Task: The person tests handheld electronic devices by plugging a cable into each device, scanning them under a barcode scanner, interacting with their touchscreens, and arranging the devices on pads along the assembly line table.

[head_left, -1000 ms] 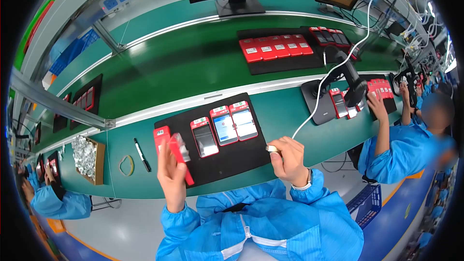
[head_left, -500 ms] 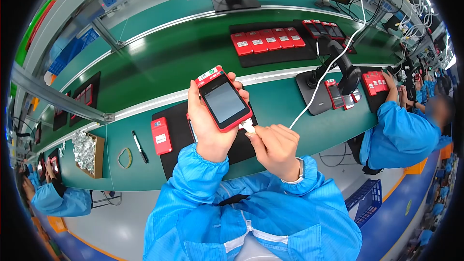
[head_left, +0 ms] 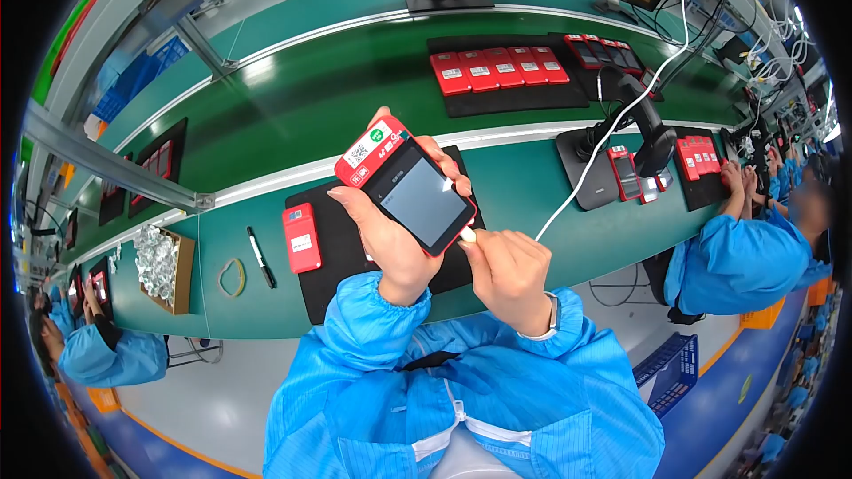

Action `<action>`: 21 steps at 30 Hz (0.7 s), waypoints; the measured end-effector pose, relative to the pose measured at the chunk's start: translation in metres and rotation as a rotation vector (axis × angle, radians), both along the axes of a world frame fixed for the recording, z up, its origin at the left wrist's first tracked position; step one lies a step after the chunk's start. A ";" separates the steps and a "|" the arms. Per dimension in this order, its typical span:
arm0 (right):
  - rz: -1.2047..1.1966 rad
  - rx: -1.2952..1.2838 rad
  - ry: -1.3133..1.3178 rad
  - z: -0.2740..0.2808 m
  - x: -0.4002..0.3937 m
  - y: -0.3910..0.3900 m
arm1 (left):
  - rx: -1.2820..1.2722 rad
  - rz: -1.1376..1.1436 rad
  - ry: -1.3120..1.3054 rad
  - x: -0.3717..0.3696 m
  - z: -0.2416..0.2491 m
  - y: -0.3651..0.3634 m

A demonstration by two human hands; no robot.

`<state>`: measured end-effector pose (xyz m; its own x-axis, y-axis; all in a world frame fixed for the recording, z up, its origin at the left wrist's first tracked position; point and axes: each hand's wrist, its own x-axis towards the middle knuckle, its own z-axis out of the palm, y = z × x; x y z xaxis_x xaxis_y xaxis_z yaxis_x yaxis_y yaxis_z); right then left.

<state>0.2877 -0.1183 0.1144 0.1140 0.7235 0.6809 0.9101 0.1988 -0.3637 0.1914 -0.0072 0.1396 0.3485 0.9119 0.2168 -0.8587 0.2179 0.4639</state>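
Note:
My left hand is wrapped round a red payment terminal, its lit grey screen turned up toward me and its top end, with a QR label and a green sticker, pointing away. My right hand pinches a white cable plug between thumb and fingers, right at the terminal's lower right edge. From behind that hand the white cable runs up to the right. Below the held terminal lies a black mat, partly hidden by my left arm. Another red terminal rests face down at the mat's left.
A marker, a rubber band and a box of crumpled clear plastic lie to the left. Several red terminals sit on a mat behind. A scanner on a stand stands right, before a co-worker.
The terminal has tilted and turned in my left hand, showing its labelled top end more. Text now appears on its screen. The plug remains at the lower edge, less of it visible.

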 end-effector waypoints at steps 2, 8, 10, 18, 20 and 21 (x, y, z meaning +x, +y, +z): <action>-0.011 0.017 0.003 -0.002 0.000 0.000 | 0.001 -0.002 0.011 0.001 -0.002 -0.003; -0.023 0.024 0.021 -0.016 0.003 -0.012 | 0.228 -0.093 0.305 0.005 -0.006 -0.027; 0.003 0.018 -0.016 -0.026 0.017 -0.022 | 0.415 -0.201 0.418 -0.001 -0.001 -0.032; 0.315 -0.083 0.577 0.045 0.076 -0.110 | 1.780 0.051 0.492 0.034 0.022 -0.008; 0.245 -0.276 0.213 0.060 0.071 -0.114 | 1.932 -0.031 0.584 0.043 0.028 -0.010; 0.184 -0.298 0.157 0.057 0.070 -0.116 | 1.981 -0.044 0.587 0.050 0.028 -0.012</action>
